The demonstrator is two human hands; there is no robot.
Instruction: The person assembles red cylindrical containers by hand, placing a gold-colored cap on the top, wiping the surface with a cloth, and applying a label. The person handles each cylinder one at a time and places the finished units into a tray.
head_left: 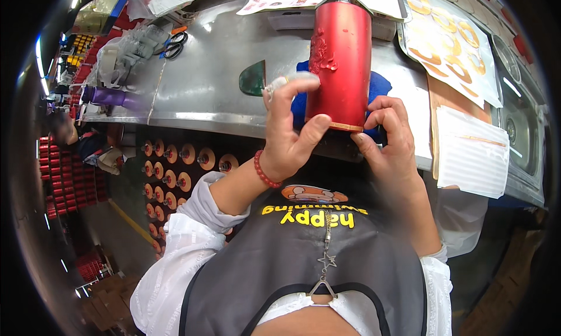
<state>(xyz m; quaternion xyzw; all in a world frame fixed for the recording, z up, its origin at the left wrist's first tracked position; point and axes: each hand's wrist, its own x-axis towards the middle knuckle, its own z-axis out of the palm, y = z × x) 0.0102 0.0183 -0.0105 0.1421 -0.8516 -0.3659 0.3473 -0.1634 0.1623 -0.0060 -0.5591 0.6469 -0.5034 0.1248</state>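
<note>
A red cylindrical bottle (343, 61) lies with its near end toward me, resting on a blue cloth (380, 87) on the metal table. Raised red decoration runs along its left side, and a thin gold band (346, 127) edges the near end. My left hand (289, 128), with white covers on some fingers, has its index finger on the bottle's left side and its thumb at the gold band. At the right of that same end, my right hand (388, 137) is closed, thumb and fingers at the rim. The bottle hides the palm side of some fingers.
A flat dark-green piece (252, 79) lies left of the bottle, with scissors (174, 45) and a purple bottle (105, 96) farther left. To the right are a sheet of gold rings (450, 38), white papers (472, 152) and a sink (517, 131). Below stand several gold-ended bottles (187, 155).
</note>
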